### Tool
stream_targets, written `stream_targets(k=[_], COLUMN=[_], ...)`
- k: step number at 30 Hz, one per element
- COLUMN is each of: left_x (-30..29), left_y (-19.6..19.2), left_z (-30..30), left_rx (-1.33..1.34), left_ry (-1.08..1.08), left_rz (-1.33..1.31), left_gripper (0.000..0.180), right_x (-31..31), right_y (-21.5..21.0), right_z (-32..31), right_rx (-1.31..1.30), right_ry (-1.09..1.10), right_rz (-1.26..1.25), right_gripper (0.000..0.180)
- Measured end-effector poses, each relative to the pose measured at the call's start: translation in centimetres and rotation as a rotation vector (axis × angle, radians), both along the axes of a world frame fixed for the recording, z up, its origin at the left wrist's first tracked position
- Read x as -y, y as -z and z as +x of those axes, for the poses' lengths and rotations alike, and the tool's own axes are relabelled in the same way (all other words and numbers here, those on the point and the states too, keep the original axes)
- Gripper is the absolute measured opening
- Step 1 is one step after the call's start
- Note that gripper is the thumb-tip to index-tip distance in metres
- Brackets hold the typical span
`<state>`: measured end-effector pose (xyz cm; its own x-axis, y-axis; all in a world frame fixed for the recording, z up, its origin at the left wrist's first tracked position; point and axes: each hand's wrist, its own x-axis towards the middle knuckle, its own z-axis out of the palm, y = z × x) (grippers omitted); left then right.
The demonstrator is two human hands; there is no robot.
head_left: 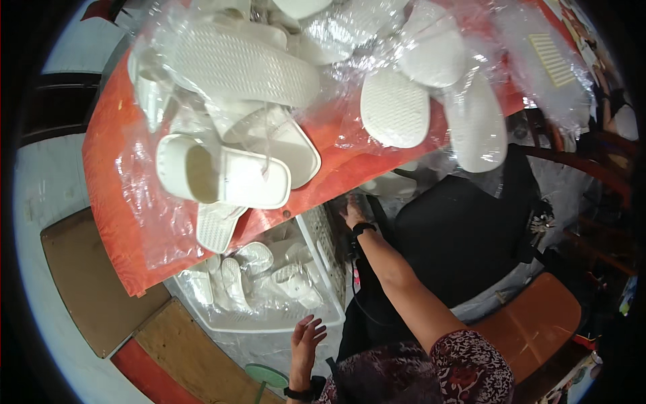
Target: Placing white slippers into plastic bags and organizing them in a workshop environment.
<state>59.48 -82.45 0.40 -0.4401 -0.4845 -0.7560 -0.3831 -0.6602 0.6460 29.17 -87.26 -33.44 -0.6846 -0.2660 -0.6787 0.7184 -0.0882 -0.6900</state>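
My left hand [307, 334] is raised in front of my body beside a white plastic basket [336, 323], its fingers apart and nothing in them. My right hand [351, 213] reaches out under the near edge of the red-covered table, close to dark clothing and clear plastic; its fingertips are too dim to make out. White slippers in clear film lie inside the basket, among them a slipper [232, 279]. On the table, a white slide slipper [245, 176] rests on its side over others. Another sole [395, 108] faces up in plastic wrap.
The red tabletop [111, 188] carries a heap of wrapped white slippers. A black-covered surface [451, 229] with a bunch of keys [540, 223] lies to the right, near an orange-brown chair [531, 323]. A brown board [97, 283] and a green stool [264, 374] stand at the left.
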Motion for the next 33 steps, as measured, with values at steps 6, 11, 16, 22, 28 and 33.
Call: stream_targets(k=[6,11,16,22,28,33], left_x=[2.7,3.8,4.0,2.8,0.9,0.6], left_y=[3.9,6.6,7.6,4.2,-3.9,-13.3], left_z=[3.0,2.9,1.1,-0.1,-2.3,-0.5], left_rx=[0.107,0.098,0.093,0.104,0.044,-0.025], left_ry=[-0.157,-0.138,-0.137,-0.198,-0.095,-0.109], left_rz=[-0.052,-0.051,-0.082,-0.022,0.012,-0.041], left_gripper=[0.033,0.041,0.038,0.031,0.03,0.03], right_x=[2.8,3.4,3.4,2.9,-0.3,-3.0], right_y=[6.8,7.9,7.9,7.2,-0.2,-19.4], right_z=[1.0,1.7,1.9,1.5,1.4,11.6], right_rx=[0.189,-0.099,-0.37,-0.677,-0.439,0.252], right_ry=[0.19,0.092,0.003,-0.107,0.038,0.15], right_rz=[-0.272,-0.03,0.212,0.499,0.529,0.228], right_gripper=[0.059,0.057,0.055,0.053,0.047,0.043])
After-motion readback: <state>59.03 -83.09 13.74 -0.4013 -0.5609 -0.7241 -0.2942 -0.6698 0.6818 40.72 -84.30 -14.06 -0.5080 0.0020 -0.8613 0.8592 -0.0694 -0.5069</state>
